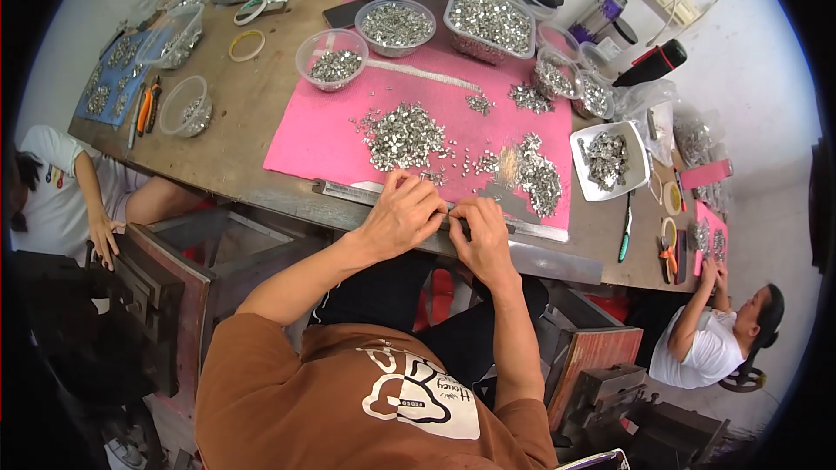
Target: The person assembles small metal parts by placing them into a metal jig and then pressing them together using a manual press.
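Note:
At the near edge of a pink mat (pixel 292 135), my left hand (pixel 402 216) and my right hand (pixel 477 233) meet with fingertips pinched together. Whatever small piece is between them is too small and too covered to name. Beyond my left hand lies a large heap of small silvery metal pieces (pixel 402 137). A second heap of metal pieces (pixel 538 176) sits past my right hand, beside a flat grey plate (pixel 507 198). Along the table edge, a metal strip (pixel 344 192) runs beneath my hands.
Clear tubs of metal pieces (pixel 396 24) line the mat's far side. To the right stand a white square dish (pixel 585 181) and a toothbrush-like tool (pixel 625 231). Pliers (pixel 153 103) lie at left. One person sits at the left (pixel 61 174), another at the right (pixel 710 339).

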`<state>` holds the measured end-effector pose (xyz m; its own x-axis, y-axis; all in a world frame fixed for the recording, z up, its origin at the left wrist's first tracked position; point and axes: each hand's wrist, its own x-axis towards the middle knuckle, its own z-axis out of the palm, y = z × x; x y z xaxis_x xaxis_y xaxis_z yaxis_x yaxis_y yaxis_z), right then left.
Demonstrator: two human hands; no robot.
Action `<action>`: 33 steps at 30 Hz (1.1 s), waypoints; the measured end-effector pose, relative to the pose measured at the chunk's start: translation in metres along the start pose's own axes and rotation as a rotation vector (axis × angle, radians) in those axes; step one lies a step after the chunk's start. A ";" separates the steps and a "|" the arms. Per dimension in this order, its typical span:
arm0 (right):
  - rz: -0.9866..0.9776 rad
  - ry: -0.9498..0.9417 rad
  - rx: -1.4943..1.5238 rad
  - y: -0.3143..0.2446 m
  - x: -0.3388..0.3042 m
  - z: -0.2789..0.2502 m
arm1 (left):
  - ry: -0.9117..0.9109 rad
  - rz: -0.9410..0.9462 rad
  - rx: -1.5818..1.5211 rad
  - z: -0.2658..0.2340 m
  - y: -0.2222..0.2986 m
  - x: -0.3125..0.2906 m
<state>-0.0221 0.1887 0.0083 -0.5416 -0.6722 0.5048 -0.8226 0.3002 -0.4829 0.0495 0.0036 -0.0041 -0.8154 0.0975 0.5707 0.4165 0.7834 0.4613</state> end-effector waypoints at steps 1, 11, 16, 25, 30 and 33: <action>-0.036 0.002 -0.049 -0.001 -0.001 0.000 | 0.021 0.004 0.020 0.002 0.000 -0.002; -0.076 -0.034 -0.091 -0.001 0.005 -0.004 | 0.119 -0.178 0.158 -0.027 -0.040 0.005; 0.000 -0.004 -0.035 0.011 0.036 0.007 | 0.054 -0.071 0.214 -0.019 -0.058 0.020; 0.167 -0.160 -0.104 0.024 0.073 0.041 | -0.036 0.067 0.285 -0.016 -0.069 0.028; 0.145 -0.123 -0.200 0.019 0.075 0.050 | -0.016 0.025 0.246 -0.017 -0.067 0.023; 0.130 -0.071 -0.169 0.022 0.073 0.051 | -0.009 -0.039 0.211 -0.017 -0.064 0.020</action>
<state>-0.0705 0.1116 -0.0020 -0.6368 -0.6641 0.3917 -0.7669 0.4928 -0.4112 0.0129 -0.0554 -0.0104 -0.8333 0.0692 0.5485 0.2917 0.8978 0.3298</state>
